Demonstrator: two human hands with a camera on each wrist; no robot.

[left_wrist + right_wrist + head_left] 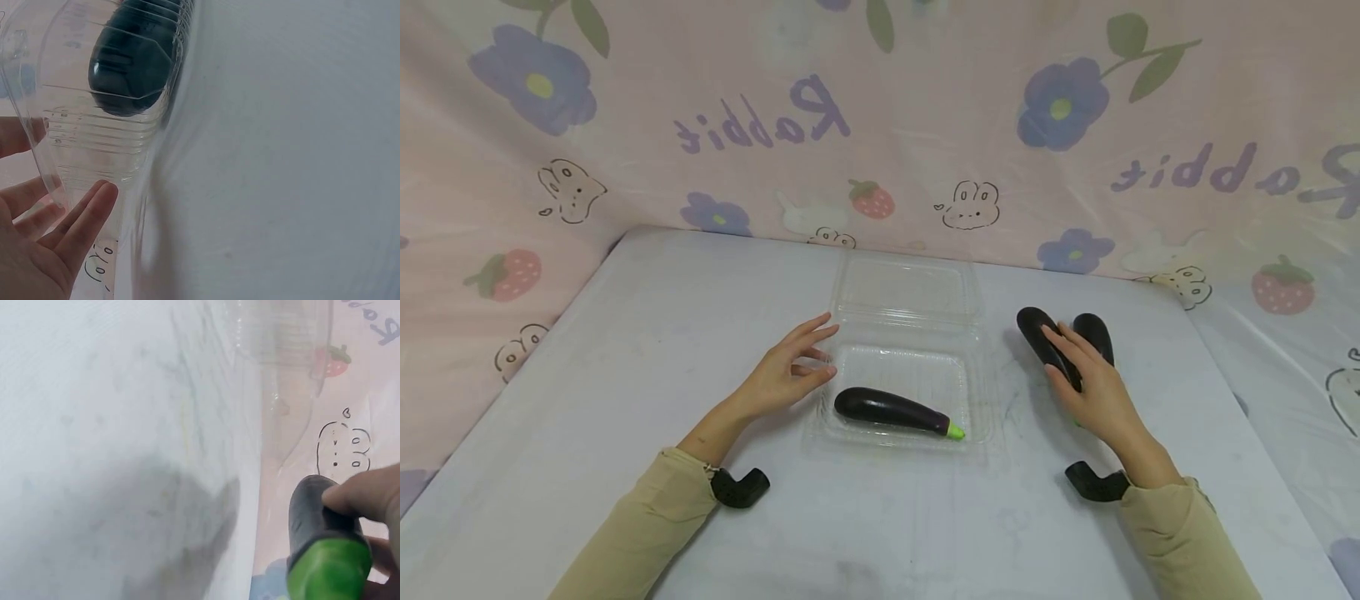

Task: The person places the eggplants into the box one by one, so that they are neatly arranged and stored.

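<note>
A transparent plastic box (902, 367) lies with its lid (906, 287) folded back in the head view. One dark eggplant (891, 410) rests inside it, its green stem end towards the right. My left hand (782, 375) is at the box's left edge, fingers extended; in the left wrist view the fingertips (103, 194) are by the box wall, but contact is uncertain. To the right of the box, my right hand (1093, 392) grips a second eggplant (1037, 329). Its green end (328, 569) faces the right wrist camera. Partly behind that hand is a third eggplant (1093, 333).
A white-covered table (700, 300) lies under everything. Behind it hangs a pink cloth (910, 100) printed with rabbits, flowers and strawberries. Black curved pieces (741, 487) are at both sleeve cuffs.
</note>
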